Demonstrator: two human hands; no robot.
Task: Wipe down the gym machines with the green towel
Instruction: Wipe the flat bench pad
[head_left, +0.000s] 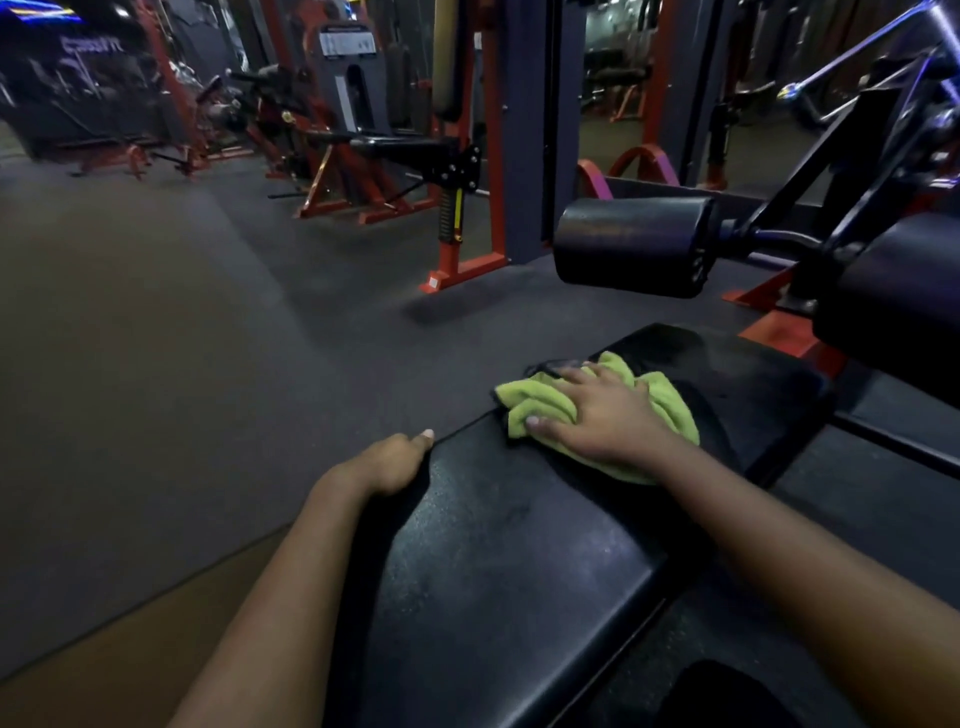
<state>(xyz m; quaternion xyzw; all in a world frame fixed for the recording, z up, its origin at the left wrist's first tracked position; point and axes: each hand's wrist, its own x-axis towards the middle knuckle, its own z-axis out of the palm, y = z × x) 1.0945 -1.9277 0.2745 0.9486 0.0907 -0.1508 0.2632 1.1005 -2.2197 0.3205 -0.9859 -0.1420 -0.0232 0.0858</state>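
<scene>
Fluffy cloth towel (540, 400) on a seemingly vinyl, faintly glossy pad (519, 545).

Dark rubber floor (208, 312) spreads leftward; blue light (47, 10) glows far upper left.

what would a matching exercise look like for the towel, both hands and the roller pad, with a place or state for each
Things
1. towel
2. left hand
3. right hand
4. roller pad

Places or states
A. held up on a black arm beyond the bench
B. bunched on the bench, under a hand
C. gripping the bench's edge
D. pressing flat on the towel

Pairs: 1-B, 2-C, 3-D, 4-A
</scene>
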